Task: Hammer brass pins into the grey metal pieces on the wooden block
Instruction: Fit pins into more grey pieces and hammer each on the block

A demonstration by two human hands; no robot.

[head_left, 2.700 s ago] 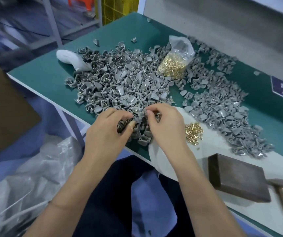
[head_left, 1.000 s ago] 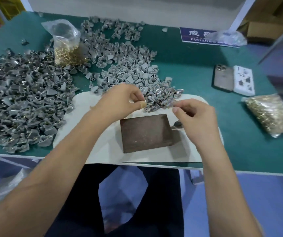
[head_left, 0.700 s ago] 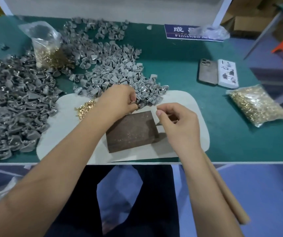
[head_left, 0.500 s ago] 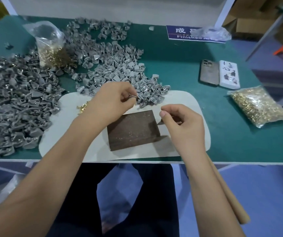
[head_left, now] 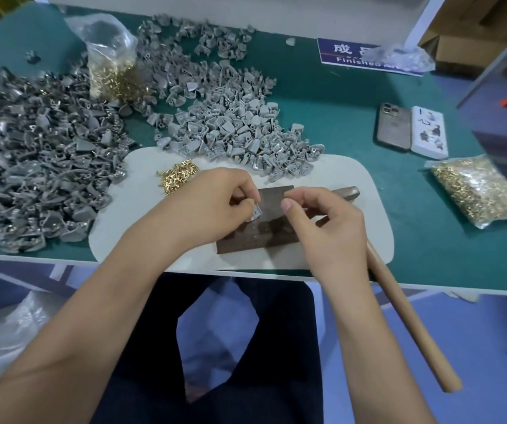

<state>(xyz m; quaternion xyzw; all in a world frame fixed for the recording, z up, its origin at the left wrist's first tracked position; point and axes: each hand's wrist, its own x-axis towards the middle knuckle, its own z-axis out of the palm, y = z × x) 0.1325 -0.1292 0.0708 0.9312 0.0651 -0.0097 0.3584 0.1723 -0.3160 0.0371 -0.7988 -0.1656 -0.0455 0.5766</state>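
Note:
The dark wooden block point(head_left: 272, 238) lies on a white mat point(head_left: 135, 215) at the table's front edge. My left hand point(head_left: 212, 206) pinches one grey metal piece point(head_left: 256, 213) just above the block's top. My right hand point(head_left: 327, 223) hovers over the block's right half, thumb pressed to forefinger right beside the piece, pinching what seems to be a tiny brass pin that is nearly hidden. A small heap of loose brass pins point(head_left: 178, 179) sits on the mat left of my hands. The hammer point(head_left: 411, 319) lies at the right, its head point(head_left: 348, 192) behind my right hand.
Big piles of grey pieces cover the table at the left point(head_left: 38, 166) and behind the mat point(head_left: 233, 130). Bags of brass pins stand at the back left point(head_left: 114, 68) and lie at the right point(head_left: 478, 191). A phone point(head_left: 393, 127) and a white box point(head_left: 429, 131) lie at the right.
My view turned from the left pile to the block. My left hand brought a grey piece from the pile's edge down over the block, and my right hand closed in beside it.

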